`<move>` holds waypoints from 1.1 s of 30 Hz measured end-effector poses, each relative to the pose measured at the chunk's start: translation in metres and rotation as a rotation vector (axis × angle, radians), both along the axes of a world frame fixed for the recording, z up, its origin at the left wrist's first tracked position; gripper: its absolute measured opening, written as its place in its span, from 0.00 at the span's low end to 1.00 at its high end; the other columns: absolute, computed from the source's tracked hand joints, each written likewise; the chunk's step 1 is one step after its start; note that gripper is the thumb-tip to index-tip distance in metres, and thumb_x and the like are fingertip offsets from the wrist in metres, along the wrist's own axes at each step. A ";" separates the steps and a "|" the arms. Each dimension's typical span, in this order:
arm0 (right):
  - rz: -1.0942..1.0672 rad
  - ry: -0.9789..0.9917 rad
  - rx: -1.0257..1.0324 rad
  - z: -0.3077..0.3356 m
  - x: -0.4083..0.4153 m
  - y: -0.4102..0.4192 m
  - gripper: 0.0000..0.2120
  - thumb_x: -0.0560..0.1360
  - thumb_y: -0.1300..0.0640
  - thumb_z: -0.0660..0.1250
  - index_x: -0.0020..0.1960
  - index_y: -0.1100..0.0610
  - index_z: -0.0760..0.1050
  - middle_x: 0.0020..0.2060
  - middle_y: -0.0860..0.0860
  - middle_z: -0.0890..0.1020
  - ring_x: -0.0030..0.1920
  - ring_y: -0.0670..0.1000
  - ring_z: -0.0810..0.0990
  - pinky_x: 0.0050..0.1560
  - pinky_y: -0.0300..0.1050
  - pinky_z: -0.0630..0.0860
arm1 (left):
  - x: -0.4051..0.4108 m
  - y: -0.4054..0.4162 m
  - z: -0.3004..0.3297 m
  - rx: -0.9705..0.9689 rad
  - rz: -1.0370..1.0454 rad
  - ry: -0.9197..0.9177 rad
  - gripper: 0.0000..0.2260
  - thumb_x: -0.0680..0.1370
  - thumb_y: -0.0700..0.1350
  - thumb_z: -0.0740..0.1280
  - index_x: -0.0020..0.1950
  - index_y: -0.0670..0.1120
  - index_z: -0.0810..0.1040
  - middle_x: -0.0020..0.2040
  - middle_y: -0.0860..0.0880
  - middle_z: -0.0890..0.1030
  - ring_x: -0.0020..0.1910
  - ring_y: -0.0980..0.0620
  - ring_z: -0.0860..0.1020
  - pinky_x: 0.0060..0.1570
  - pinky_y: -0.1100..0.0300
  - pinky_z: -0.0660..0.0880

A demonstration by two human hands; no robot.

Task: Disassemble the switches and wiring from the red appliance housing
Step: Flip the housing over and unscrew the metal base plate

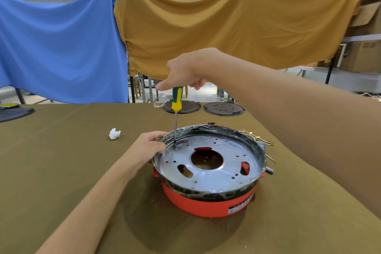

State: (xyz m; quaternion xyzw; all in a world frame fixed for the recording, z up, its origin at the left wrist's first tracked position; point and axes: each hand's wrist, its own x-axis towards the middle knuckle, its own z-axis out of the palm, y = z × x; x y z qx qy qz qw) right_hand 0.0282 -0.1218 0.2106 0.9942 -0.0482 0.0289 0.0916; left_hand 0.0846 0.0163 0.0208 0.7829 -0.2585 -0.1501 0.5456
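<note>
olive cloth covers the bench; red housing [208, 202] sits centre. my left hand [147, 148] grips its rim, right hand [183, 72] grips the screwdriver [176, 102], tip at a screw on the metal plate [208, 163]. plate still fitted, wiring [250, 136] loose behind; i judge disassembly early.

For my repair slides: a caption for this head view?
Right hand drives a screwdriver into the metal plate while left hand steadies the red housing.

red housing [206, 204] | round, upright on table | perforated metal plate [208, 163] inside | wiring [253, 137] at far rim
</note>
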 end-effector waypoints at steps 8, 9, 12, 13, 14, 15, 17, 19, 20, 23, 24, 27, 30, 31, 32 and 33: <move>0.171 -0.020 0.050 0.002 0.012 0.000 0.10 0.82 0.47 0.62 0.50 0.53 0.69 0.41 0.49 0.74 0.38 0.49 0.72 0.36 0.42 0.68 | -0.001 0.001 0.000 0.013 0.016 0.000 0.23 0.71 0.29 0.60 0.53 0.51 0.84 0.47 0.41 0.85 0.46 0.41 0.82 0.56 0.40 0.77; 0.187 0.022 0.190 0.003 0.011 -0.003 0.06 0.82 0.51 0.64 0.49 0.51 0.69 0.43 0.50 0.74 0.39 0.50 0.72 0.37 0.41 0.71 | -0.001 0.001 0.001 0.008 0.012 0.005 0.23 0.71 0.29 0.60 0.53 0.51 0.84 0.47 0.41 0.85 0.46 0.43 0.82 0.56 0.40 0.77; 0.217 0.045 0.384 0.002 0.010 -0.007 0.08 0.79 0.64 0.65 0.52 0.52 0.73 0.48 0.52 0.74 0.42 0.50 0.73 0.39 0.41 0.75 | -0.002 0.001 0.001 0.000 0.005 0.006 0.22 0.71 0.29 0.60 0.53 0.51 0.85 0.48 0.40 0.85 0.45 0.43 0.82 0.56 0.39 0.77; 0.216 0.035 0.398 0.001 0.011 -0.006 0.10 0.78 0.66 0.64 0.53 0.53 0.74 0.48 0.52 0.73 0.42 0.50 0.73 0.39 0.41 0.76 | -0.002 0.001 0.001 -0.001 0.004 0.003 0.22 0.71 0.29 0.60 0.53 0.51 0.85 0.48 0.39 0.85 0.46 0.42 0.81 0.56 0.39 0.77; 0.214 0.033 0.413 0.001 0.010 -0.005 0.11 0.77 0.67 0.65 0.55 0.53 0.74 0.48 0.52 0.74 0.42 0.50 0.74 0.40 0.42 0.77 | -0.002 0.001 0.001 -0.003 0.003 0.003 0.22 0.71 0.29 0.60 0.53 0.51 0.85 0.48 0.39 0.85 0.46 0.41 0.81 0.57 0.39 0.77; 0.209 0.035 0.425 0.001 0.008 -0.003 0.11 0.78 0.64 0.66 0.57 0.53 0.74 0.49 0.52 0.74 0.44 0.50 0.76 0.42 0.43 0.79 | -0.002 0.002 0.001 -0.005 0.003 0.005 0.22 0.71 0.29 0.61 0.52 0.51 0.85 0.48 0.40 0.85 0.47 0.39 0.82 0.57 0.38 0.77; 0.170 0.025 0.348 -0.001 0.007 0.004 0.11 0.80 0.50 0.66 0.60 0.53 0.71 0.49 0.51 0.77 0.47 0.51 0.80 0.46 0.46 0.82 | -0.002 0.001 0.001 -0.013 0.001 0.012 0.22 0.70 0.30 0.61 0.50 0.52 0.85 0.48 0.39 0.85 0.46 0.40 0.82 0.57 0.38 0.77; 0.053 -0.093 0.021 -0.007 0.012 0.010 0.23 0.80 0.36 0.57 0.54 0.57 0.69 0.41 0.51 0.76 0.42 0.53 0.80 0.40 0.48 0.77 | -0.004 0.001 0.003 -0.034 -0.003 0.035 0.21 0.66 0.33 0.62 0.48 0.53 0.86 0.48 0.40 0.85 0.44 0.44 0.81 0.56 0.38 0.77; -0.012 -0.179 -0.169 -0.010 0.014 0.013 0.28 0.81 0.34 0.53 0.47 0.61 0.69 0.37 0.50 0.73 0.38 0.53 0.76 0.37 0.47 0.73 | -0.005 0.001 0.003 -0.045 -0.003 0.050 0.21 0.63 0.36 0.63 0.48 0.54 0.86 0.48 0.40 0.85 0.44 0.45 0.81 0.56 0.39 0.77; 0.020 -0.270 -0.337 -0.013 0.019 0.016 0.24 0.83 0.41 0.54 0.38 0.57 0.67 0.35 0.50 0.71 0.33 0.49 0.70 0.31 0.44 0.63 | -0.006 0.000 0.003 -0.054 -0.005 0.063 0.22 0.59 0.39 0.62 0.46 0.56 0.86 0.47 0.41 0.85 0.43 0.46 0.81 0.56 0.40 0.77; 0.051 -0.225 -0.282 -0.010 0.020 0.014 0.20 0.83 0.44 0.56 0.40 0.57 0.68 0.36 0.49 0.72 0.33 0.48 0.69 0.31 0.44 0.63 | -0.005 0.001 0.003 -0.050 -0.008 0.060 0.22 0.59 0.39 0.62 0.46 0.56 0.86 0.47 0.41 0.85 0.44 0.46 0.81 0.56 0.40 0.77; 0.140 -0.042 -0.024 0.004 0.014 0.007 0.10 0.81 0.49 0.62 0.51 0.56 0.71 0.45 0.51 0.75 0.37 0.49 0.71 0.36 0.42 0.69 | -0.004 0.002 0.002 -0.028 -0.011 0.037 0.21 0.61 0.38 0.62 0.47 0.54 0.86 0.46 0.43 0.86 0.47 0.41 0.83 0.56 0.40 0.77; 0.184 0.058 0.370 0.007 0.007 0.007 0.04 0.77 0.61 0.67 0.51 0.54 0.74 0.52 0.52 0.76 0.44 0.50 0.74 0.41 0.41 0.74 | -0.003 0.002 0.002 -0.021 -0.012 0.013 0.21 0.63 0.37 0.63 0.48 0.54 0.85 0.46 0.45 0.86 0.52 0.38 0.82 0.56 0.41 0.78; 0.192 0.051 0.432 0.006 0.006 0.008 0.06 0.76 0.64 0.67 0.49 0.53 0.75 0.52 0.52 0.76 0.46 0.51 0.74 0.42 0.41 0.75 | -0.002 0.001 0.002 -0.021 -0.012 0.010 0.21 0.63 0.37 0.63 0.49 0.54 0.85 0.46 0.46 0.86 0.52 0.38 0.82 0.56 0.41 0.78; 0.189 0.032 0.456 0.004 0.005 0.009 0.07 0.74 0.64 0.66 0.48 0.54 0.75 0.52 0.53 0.76 0.47 0.51 0.74 0.43 0.42 0.76 | -0.002 0.001 0.002 -0.021 -0.014 0.008 0.21 0.63 0.37 0.63 0.49 0.53 0.85 0.46 0.46 0.86 0.52 0.39 0.82 0.56 0.41 0.78; 0.180 0.010 0.472 0.002 0.006 0.010 0.06 0.74 0.63 0.66 0.49 0.54 0.75 0.52 0.54 0.77 0.47 0.52 0.74 0.43 0.42 0.77 | -0.002 0.001 0.002 -0.021 -0.016 0.006 0.21 0.64 0.36 0.62 0.49 0.54 0.85 0.46 0.46 0.86 0.52 0.39 0.83 0.56 0.42 0.78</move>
